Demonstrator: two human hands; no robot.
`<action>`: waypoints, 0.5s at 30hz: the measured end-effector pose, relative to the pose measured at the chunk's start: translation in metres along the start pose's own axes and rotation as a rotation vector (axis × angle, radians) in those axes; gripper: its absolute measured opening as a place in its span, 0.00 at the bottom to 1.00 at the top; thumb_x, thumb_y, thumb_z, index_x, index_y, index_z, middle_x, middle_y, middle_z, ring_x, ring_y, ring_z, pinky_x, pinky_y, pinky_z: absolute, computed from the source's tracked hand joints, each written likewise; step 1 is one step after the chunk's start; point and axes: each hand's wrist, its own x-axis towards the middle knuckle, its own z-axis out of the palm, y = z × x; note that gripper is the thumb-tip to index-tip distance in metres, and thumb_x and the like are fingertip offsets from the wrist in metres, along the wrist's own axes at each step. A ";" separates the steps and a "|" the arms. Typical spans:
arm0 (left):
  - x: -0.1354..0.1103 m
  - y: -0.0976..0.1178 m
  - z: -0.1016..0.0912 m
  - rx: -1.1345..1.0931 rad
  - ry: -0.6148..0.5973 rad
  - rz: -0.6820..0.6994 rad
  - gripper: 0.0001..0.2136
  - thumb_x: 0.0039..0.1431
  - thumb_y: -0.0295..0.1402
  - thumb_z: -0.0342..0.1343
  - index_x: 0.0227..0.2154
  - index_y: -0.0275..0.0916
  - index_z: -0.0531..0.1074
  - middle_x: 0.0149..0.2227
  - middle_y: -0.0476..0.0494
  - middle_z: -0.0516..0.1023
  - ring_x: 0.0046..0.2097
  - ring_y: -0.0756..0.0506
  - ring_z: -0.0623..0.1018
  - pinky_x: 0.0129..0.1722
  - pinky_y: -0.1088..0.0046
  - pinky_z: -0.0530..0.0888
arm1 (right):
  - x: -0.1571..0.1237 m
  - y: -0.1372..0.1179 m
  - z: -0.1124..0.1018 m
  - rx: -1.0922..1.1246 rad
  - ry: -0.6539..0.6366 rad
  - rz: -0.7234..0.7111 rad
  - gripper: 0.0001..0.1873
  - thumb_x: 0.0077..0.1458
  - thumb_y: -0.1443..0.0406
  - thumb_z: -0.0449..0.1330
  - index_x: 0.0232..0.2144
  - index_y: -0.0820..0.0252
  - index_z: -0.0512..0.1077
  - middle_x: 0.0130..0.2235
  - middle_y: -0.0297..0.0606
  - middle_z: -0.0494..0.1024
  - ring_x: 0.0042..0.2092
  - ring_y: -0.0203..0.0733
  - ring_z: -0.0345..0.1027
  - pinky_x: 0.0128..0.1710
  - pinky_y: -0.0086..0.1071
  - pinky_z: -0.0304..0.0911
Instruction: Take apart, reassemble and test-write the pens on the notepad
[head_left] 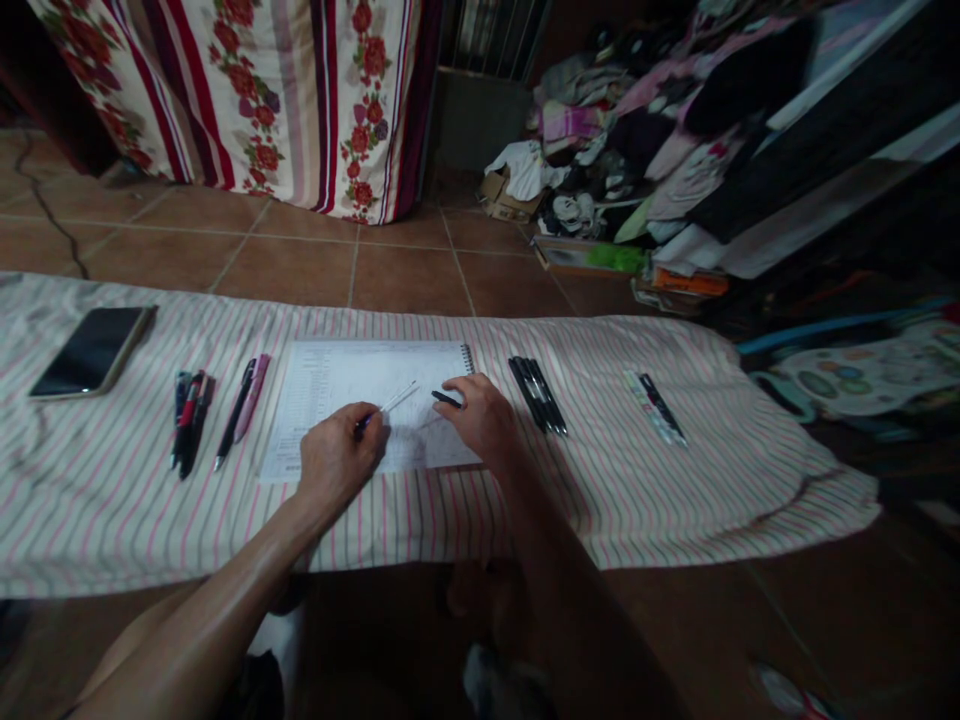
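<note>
My left hand (341, 445) is closed on a slim pen part with a clear, thin shaft (397, 397) that points up and to the right; a dark purplish end shows at my fingers. Between the fingertips of my right hand (486, 418) is a short black pen part (446, 399), its far end hidden in my grip. The two pieces are apart, both above a printed sheet on a spiral-bound notebook (360, 368). To the right lie several black pens (538, 395) side by side. On the left are a pink pen (252, 398) and a black pen (235, 415).
A striped cloth (450, 520) covers the table. Further left lie several mixed pens (190, 425) and a phone (94, 350). Two slim items (657, 408) rest at the right. Beyond the table are a floral curtain (292, 100) and heaped clothes (622, 130).
</note>
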 end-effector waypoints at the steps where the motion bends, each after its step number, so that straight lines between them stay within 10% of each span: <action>1: 0.000 0.000 0.000 0.002 -0.001 -0.001 0.13 0.59 0.38 0.49 0.36 0.41 0.77 0.32 0.43 0.80 0.33 0.43 0.77 0.29 0.70 0.63 | -0.001 0.000 0.000 -0.012 -0.005 -0.006 0.11 0.50 0.65 0.63 0.38 0.59 0.75 0.40 0.43 0.75 0.43 0.46 0.70 0.43 0.37 0.64; 15: 0.000 0.000 0.001 -0.055 0.036 0.021 0.12 0.58 0.38 0.49 0.35 0.41 0.77 0.31 0.42 0.80 0.31 0.44 0.77 0.29 0.70 0.63 | 0.004 -0.016 -0.001 0.376 0.094 0.069 0.13 0.55 0.60 0.56 0.39 0.59 0.75 0.34 0.39 0.79 0.34 0.40 0.73 0.39 0.32 0.66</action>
